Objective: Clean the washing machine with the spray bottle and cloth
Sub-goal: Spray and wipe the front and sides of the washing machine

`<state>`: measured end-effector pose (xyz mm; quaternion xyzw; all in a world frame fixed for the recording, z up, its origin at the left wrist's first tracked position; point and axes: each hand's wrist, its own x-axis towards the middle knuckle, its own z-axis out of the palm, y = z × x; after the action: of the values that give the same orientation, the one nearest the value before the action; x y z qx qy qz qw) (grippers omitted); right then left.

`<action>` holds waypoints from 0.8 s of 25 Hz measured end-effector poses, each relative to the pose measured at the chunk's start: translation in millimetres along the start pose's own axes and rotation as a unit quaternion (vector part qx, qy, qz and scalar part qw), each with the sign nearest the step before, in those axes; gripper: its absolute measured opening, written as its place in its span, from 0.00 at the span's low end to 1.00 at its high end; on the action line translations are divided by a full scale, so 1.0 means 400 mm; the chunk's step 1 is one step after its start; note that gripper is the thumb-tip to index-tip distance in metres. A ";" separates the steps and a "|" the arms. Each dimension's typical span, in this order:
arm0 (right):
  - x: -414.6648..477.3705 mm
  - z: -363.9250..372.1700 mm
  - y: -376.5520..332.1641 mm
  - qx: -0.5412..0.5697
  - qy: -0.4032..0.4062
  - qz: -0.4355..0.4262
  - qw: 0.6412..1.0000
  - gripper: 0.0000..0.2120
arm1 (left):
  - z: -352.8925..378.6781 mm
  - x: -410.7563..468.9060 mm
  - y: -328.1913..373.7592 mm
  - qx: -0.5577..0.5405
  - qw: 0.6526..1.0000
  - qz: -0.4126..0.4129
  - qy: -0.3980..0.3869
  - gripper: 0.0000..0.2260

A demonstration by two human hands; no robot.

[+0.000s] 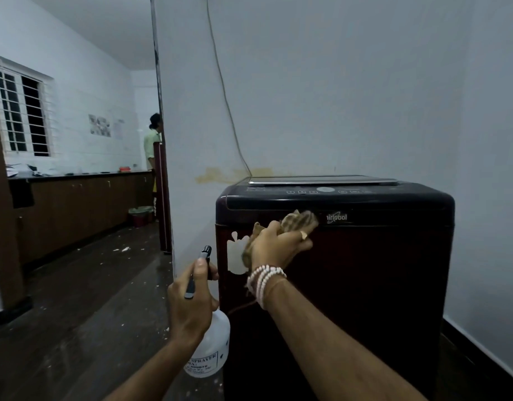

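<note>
A home: a dark maroon top-loading washing machine point(350, 256) stands against a pale painted wall point(336, 96), and at nine o'clock a kitchen opens with brown wooden cabinets point(84, 204) and a barred window point(21, 114).

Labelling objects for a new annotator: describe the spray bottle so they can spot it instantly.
Find the dark maroon washing machine against the white wall. At its lower left corner, the left hand grips the spray bottle: translucent white body, printed label, black nozzle, the only pale plastic container near the hands.

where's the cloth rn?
Head view, centre: cloth pressed by the right hand against the washing machine front, just left of its logo.
</note>
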<state>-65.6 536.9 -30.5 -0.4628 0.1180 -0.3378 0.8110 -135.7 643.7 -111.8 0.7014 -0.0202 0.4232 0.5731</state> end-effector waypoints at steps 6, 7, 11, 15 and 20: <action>0.097 -0.026 0.123 -0.431 -0.102 -0.556 0.703 0.43 | 0.006 0.003 -0.005 0.013 1.000 0.003 0.018 0.22; 0.104 -0.010 0.142 -0.457 -0.114 -0.598 0.648 0.41 | 0.010 0.006 -0.006 0.023 0.999 0.006 0.025 0.23; 0.137 0.029 0.186 -0.511 -0.151 -0.669 0.518 0.32 | 0.027 0.020 -0.007 0.041 0.999 0.009 0.033 0.25; 0.173 0.023 0.184 -0.506 -0.197 -0.674 0.501 0.33 | 0.062 0.022 -0.002 0.030 0.999 0.012 0.027 0.26; 0.353 -0.122 0.088 -0.504 -0.170 -0.678 0.507 0.32 | 0.168 0.005 0.011 -0.010 1.000 0.007 0.002 0.26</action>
<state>30.3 423.4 -69.2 -0.7809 -0.2216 -0.5832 -0.0311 -98.5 588.0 -106.3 0.6949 -0.0283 0.4285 0.5768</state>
